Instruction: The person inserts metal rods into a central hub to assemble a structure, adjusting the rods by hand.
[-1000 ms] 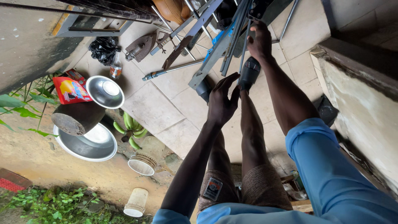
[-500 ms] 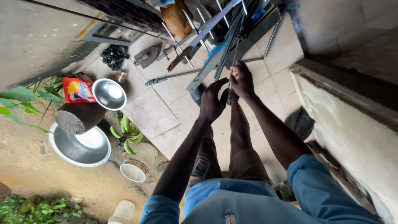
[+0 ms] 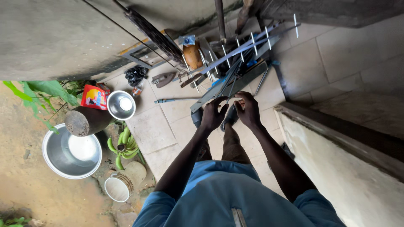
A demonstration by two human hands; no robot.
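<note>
Both hands, left hand (image 3: 213, 114) and right hand (image 3: 248, 110), pinch the antenna (image 3: 235, 63) boom, mid-assembly; aligning rods likely needs steady support.

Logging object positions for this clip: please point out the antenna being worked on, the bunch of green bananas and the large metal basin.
antenna (image 3: 235, 82), head view, on the long grey boom above the hands
green bananas (image 3: 123, 145), head view, middle of the bunch
large metal basin (image 3: 52, 162), head view, lower left rim
</note>
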